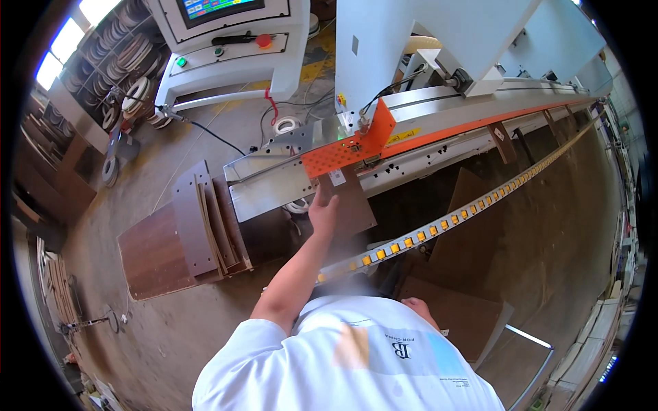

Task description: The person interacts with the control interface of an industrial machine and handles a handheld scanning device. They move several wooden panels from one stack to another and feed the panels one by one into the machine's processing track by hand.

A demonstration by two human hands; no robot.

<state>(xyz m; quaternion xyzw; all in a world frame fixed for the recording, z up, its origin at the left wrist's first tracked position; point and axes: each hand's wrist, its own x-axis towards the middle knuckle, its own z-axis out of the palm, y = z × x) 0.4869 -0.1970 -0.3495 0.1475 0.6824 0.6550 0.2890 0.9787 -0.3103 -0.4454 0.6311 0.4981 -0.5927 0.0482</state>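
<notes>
My left hand [323,208] reaches forward to a brown panel [353,200] with a white label, beneath the orange guard [349,152] of a long machine. Its fingers point forward and the thumb stands apart. The fingertips lie at the panel's left side, and whether they press on it is hard to tell. Between me and the machine runs a rail with yellow rollers [422,235]. Close to my body on the right, only a bit of my right hand [419,309] shows past the white shirt; its fingers are mostly hidden.
Brown drilled boards [195,222] are stacked left of the machine's metal bed [271,190]. A control console [229,75] with a screen and red button stands beyond. Rolls of edge banding [123,55] fill racks at far left. A metal frame [531,335] is at lower right.
</notes>
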